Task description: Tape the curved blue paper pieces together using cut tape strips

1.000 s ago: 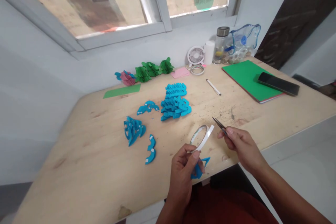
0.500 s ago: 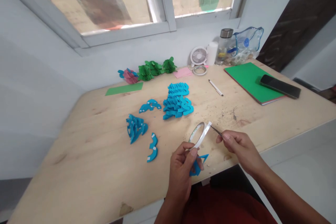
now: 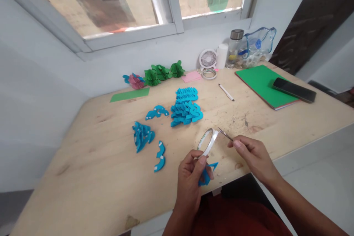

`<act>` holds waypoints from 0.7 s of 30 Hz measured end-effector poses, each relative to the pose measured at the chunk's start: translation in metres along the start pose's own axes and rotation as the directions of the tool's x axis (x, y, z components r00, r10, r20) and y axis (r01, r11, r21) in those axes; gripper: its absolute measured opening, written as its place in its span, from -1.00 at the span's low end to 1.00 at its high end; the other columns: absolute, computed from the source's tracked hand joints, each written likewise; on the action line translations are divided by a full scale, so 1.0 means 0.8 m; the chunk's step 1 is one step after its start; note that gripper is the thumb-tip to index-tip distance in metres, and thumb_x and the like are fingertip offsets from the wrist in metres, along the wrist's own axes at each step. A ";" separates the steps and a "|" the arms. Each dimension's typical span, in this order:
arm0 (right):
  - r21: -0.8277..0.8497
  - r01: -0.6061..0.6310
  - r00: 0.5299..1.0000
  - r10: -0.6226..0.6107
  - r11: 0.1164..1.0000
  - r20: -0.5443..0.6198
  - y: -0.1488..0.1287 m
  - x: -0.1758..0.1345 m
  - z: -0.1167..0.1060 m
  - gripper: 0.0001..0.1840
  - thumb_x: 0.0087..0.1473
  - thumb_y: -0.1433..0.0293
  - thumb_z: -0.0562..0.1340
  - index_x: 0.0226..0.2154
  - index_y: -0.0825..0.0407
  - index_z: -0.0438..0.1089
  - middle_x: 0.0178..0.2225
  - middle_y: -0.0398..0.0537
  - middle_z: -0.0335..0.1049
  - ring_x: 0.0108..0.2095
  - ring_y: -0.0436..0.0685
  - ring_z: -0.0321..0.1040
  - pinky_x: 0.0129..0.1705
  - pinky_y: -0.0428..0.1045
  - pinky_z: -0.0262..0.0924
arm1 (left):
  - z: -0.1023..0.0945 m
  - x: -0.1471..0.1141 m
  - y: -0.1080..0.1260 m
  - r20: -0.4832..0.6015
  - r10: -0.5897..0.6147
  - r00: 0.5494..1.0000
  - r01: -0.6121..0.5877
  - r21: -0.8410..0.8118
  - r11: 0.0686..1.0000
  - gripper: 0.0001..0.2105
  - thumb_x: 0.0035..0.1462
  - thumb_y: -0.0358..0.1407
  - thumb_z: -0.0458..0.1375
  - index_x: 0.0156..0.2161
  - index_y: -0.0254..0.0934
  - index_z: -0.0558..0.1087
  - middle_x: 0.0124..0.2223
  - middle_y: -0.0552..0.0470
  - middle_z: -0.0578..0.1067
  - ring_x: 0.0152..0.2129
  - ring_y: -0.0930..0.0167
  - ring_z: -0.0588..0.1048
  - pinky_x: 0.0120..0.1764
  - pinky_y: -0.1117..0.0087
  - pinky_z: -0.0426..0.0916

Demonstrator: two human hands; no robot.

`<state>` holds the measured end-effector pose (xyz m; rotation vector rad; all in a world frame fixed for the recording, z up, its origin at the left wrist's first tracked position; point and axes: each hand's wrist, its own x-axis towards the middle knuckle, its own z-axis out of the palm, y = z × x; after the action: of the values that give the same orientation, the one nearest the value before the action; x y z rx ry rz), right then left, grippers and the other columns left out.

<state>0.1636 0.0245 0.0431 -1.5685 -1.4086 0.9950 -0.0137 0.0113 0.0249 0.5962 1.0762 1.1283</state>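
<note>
My left hand (image 3: 192, 173) pinches a roll of white tape (image 3: 213, 141), its loose end pointing up and to the right. Folded blue paper (image 3: 204, 177) is held in the same hand, below the roll and partly covered by the fingers. Closed around a pair of small scissors (image 3: 227, 135) is my right hand (image 3: 253, 155); its fingers hide the handles. The blade tips are just right of the tape's end, apart from it, and a pale bit seems to sit at them. Left of my hands lies a curved blue paper piece (image 3: 160, 162) with white squares on it.
Blue cut-outs lie in a pile (image 3: 186, 108) and a smaller heap (image 3: 142, 136). Green paper shapes (image 3: 162, 72) line the wall near a small fan (image 3: 208, 59) and a bottle (image 3: 233, 49). A pen (image 3: 226, 92), a green folder (image 3: 262, 84) and a phone (image 3: 294, 90) are at right.
The scissors have come away from the tape, and its loose end looks shorter. The view has shifted slightly; my left hand keeps its hold on roll and paper.
</note>
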 end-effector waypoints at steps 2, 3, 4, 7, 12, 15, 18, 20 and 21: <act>-0.005 -0.002 1.000 0.002 1.000 0.024 0.004 0.000 -0.001 -0.58 0.11 0.07 0.12 -0.51 0.03 0.44 -0.58 -0.13 0.20 -0.51 0.06 0.15 -0.49 -0.07 0.05 | 0.002 -0.001 0.001 -0.002 0.010 1.000 -0.010 -0.015 1.000 -0.69 -0.08 -0.09 0.31 -0.40 -0.29 0.39 -0.67 0.19 0.35 -0.71 0.58 0.28 -0.61 0.57 0.10; -0.006 0.000 0.999 0.000 1.000 0.034 0.005 -0.001 -0.001 -0.58 0.12 0.07 0.12 -0.50 0.03 0.44 -0.58 -0.14 0.20 -0.51 0.06 0.15 -0.49 -0.07 0.05 | 0.003 -0.001 0.001 0.002 0.013 1.000 -0.012 -0.019 1.000 -0.69 -0.09 -0.10 0.32 -0.40 -0.29 0.39 -0.66 0.19 0.36 -0.71 0.58 0.29 -0.61 0.57 0.11; -0.004 0.004 0.999 -0.004 1.000 0.043 0.006 -0.001 -0.001 -0.58 0.12 0.08 0.12 -0.49 0.03 0.44 -0.58 -0.14 0.19 -0.51 0.05 0.15 -0.50 -0.08 0.04 | 0.004 -0.002 0.001 0.009 0.016 1.000 -0.015 -0.021 1.000 -0.69 -0.09 -0.10 0.32 -0.39 -0.29 0.39 -0.65 0.19 0.37 -0.71 0.58 0.30 -0.60 0.57 0.12; 0.019 0.022 0.997 -0.023 1.000 0.068 0.007 -0.002 -0.001 -0.58 0.13 0.08 0.11 -0.49 0.05 0.43 -0.59 -0.15 0.18 -0.52 0.04 0.14 -0.50 -0.08 0.04 | 0.006 -0.001 -0.001 0.038 0.014 0.999 -0.013 -0.010 1.000 -0.68 -0.10 -0.09 0.33 -0.41 -0.30 0.40 -0.65 0.18 0.37 -0.71 0.58 0.32 -0.60 0.57 0.14; 0.043 0.049 0.995 -0.052 0.998 0.084 0.007 -0.003 -0.003 -0.56 0.13 0.06 0.11 -0.48 0.06 0.43 -0.58 -0.16 0.19 -0.52 0.03 0.14 -0.51 -0.10 0.04 | 0.007 0.000 -0.006 0.052 0.006 0.999 -0.006 0.001 1.000 -0.68 -0.10 -0.08 0.32 -0.43 -0.31 0.39 -0.66 0.18 0.37 -0.72 0.59 0.31 -0.61 0.59 0.12; 0.052 0.037 0.996 -0.041 0.998 0.084 0.008 -0.004 -0.005 -0.57 0.13 0.07 0.11 -0.47 0.06 0.43 -0.59 -0.17 0.17 -0.53 0.02 0.13 -0.51 -0.10 0.03 | 0.008 0.000 -0.007 0.037 0.007 0.999 -0.007 0.002 1.000 -0.67 -0.10 -0.08 0.33 -0.42 -0.31 0.40 -0.67 0.19 0.36 -0.72 0.59 0.31 -0.62 0.60 0.11; 0.072 0.022 0.996 -0.029 0.997 0.087 0.010 -0.005 -0.005 -0.56 0.13 0.06 0.10 -0.47 0.06 0.42 -0.58 -0.17 0.16 -0.52 0.02 0.13 -0.51 -0.10 0.04 | 0.007 -0.001 -0.008 0.032 0.003 0.999 -0.003 0.009 1.000 -0.67 -0.12 -0.08 0.33 -0.42 -0.31 0.40 -0.66 0.19 0.35 -0.72 0.59 0.31 -0.62 0.59 0.11; 0.082 0.016 0.995 -0.023 0.997 0.092 0.010 -0.005 -0.005 -0.55 0.13 0.05 0.10 -0.48 0.06 0.41 -0.58 -0.16 0.16 -0.52 0.02 0.13 -0.51 -0.10 0.05 | 0.006 -0.001 -0.009 0.042 0.008 0.999 -0.009 0.028 1.000 -0.67 -0.10 -0.08 0.32 -0.42 -0.31 0.40 -0.65 0.18 0.36 -0.72 0.59 0.29 -0.61 0.59 0.12; 0.083 0.014 0.995 -0.022 0.996 0.095 0.011 -0.005 -0.005 -0.55 0.14 0.05 0.09 -0.48 0.06 0.41 -0.58 -0.16 0.16 -0.51 0.03 0.14 -0.51 -0.10 0.06 | 0.005 0.000 -0.010 0.047 0.012 0.999 -0.014 0.039 0.999 -0.68 -0.09 -0.08 0.32 -0.42 -0.31 0.40 -0.66 0.17 0.37 -0.71 0.59 0.29 -0.61 0.59 0.12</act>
<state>0.1701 0.0194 0.0369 -1.4623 -1.4265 1.1164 -0.0067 0.0087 0.0202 0.6583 1.0579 1.1011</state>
